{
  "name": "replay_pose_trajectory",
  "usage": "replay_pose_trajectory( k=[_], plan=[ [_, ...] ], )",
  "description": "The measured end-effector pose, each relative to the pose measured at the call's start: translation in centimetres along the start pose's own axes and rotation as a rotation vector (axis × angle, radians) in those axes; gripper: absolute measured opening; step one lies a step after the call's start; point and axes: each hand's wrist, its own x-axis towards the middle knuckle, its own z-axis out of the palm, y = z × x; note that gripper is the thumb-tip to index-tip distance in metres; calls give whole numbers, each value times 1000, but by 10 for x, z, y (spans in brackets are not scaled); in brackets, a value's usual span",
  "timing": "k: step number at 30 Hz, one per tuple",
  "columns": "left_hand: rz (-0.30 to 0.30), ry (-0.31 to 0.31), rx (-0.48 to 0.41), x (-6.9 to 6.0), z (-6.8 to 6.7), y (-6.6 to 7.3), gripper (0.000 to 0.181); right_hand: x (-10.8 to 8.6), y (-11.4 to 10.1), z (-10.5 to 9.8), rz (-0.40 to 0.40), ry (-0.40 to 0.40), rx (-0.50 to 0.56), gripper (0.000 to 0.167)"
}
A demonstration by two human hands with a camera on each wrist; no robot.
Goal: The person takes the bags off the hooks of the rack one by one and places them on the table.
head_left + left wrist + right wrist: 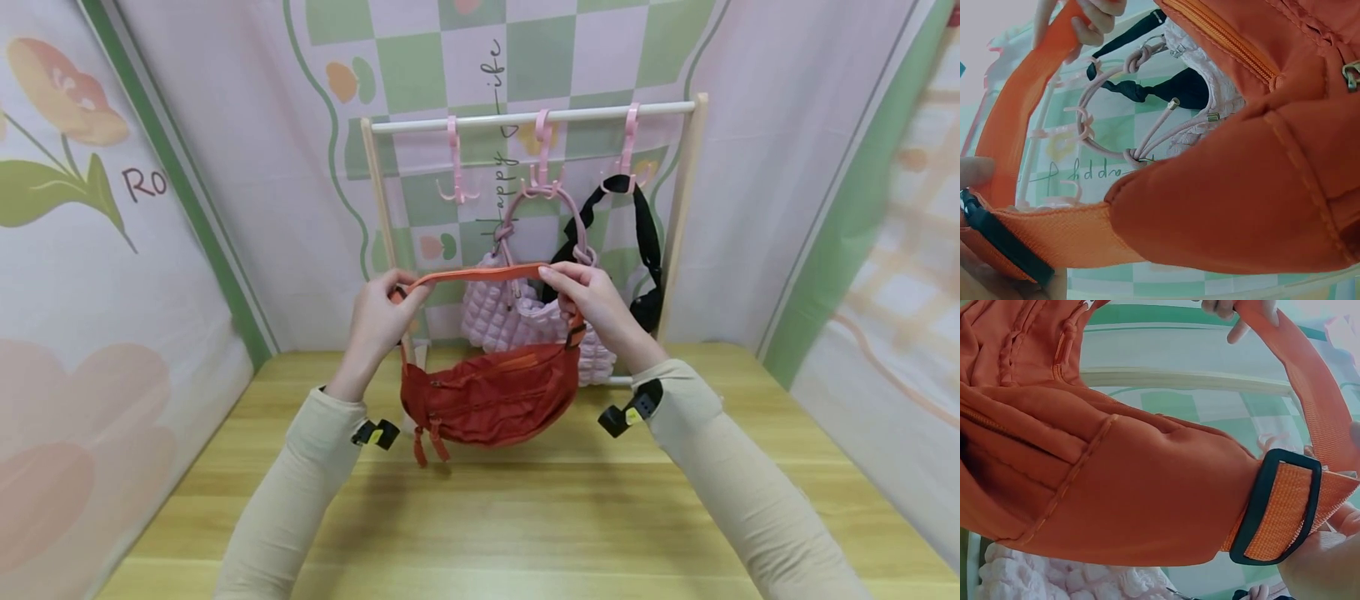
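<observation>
Now, over wood-grain tabletop (487,525), amid printed walls (112,287), orange strap (480,273) in pinch of both hands (381,321) (598,304)

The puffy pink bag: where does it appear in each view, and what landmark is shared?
Head: puffy pink bag just right of centre, partly behind the red bag.
Left wrist: puffy pink bag upper middle, partly covered.
Right wrist: puffy pink bag bottom left, cut off by the edge.
Shared landmark: the red bag.

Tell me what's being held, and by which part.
The red waist bag, by its orange strap, pinched at separate places by the left grip and the right grip.
</observation>
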Motion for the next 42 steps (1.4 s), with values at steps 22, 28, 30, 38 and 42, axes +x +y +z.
replay_pose_trajectory(
  k=[22, 28, 30, 38, 42],
  plan=[
    [-77, -5, -59, -7, -9, -7, 30, -10, 9, -7, -35, -40, 56, 18],
    [-64, -10, -88, -10, -10, -7, 33, -14, 11, -9, -54, -25, 64, 19],
    [-66, -15, -101, -11, -10, -7, 33, -15, 12, -10, -57, -20, 73, 19],
    [-62, -28, -151, -13, -11, -10, 35, -19, 15, -12, -65, 4, 85, 18],
    [-51, -31, -167, -14, -12, -11, 34, -20, 16, -14, -63, 8, 84, 18]
  ],
)
